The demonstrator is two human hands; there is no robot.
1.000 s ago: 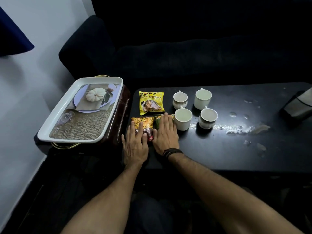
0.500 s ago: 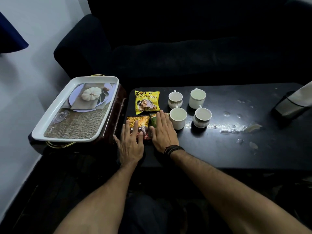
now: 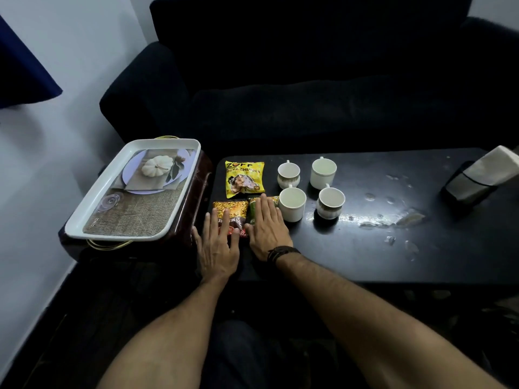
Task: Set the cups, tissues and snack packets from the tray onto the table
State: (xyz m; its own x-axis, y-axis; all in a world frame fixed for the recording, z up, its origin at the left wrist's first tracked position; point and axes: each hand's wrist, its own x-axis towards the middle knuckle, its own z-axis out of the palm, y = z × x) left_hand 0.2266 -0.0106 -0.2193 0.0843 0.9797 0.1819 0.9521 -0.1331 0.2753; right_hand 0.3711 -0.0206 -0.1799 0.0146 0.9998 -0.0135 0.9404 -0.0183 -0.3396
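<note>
We see both hands lying flat, fingers spread, grasping nothing. Left hand (image 3: 216, 248) rests on the red-brown packet (image 3: 230, 213); right hand (image 3: 266, 228) covers the green packet (image 3: 252, 210) beside it. Yellow packet (image 3: 245, 178) lies just behind them on the black table (image 3: 365, 248). Four white cups (image 3: 292, 203) stand clustered right of the packets. Tissues (image 3: 488, 171) sit in a holder at the far right. White tray (image 3: 112, 181) stands off the table's left end.
</note>
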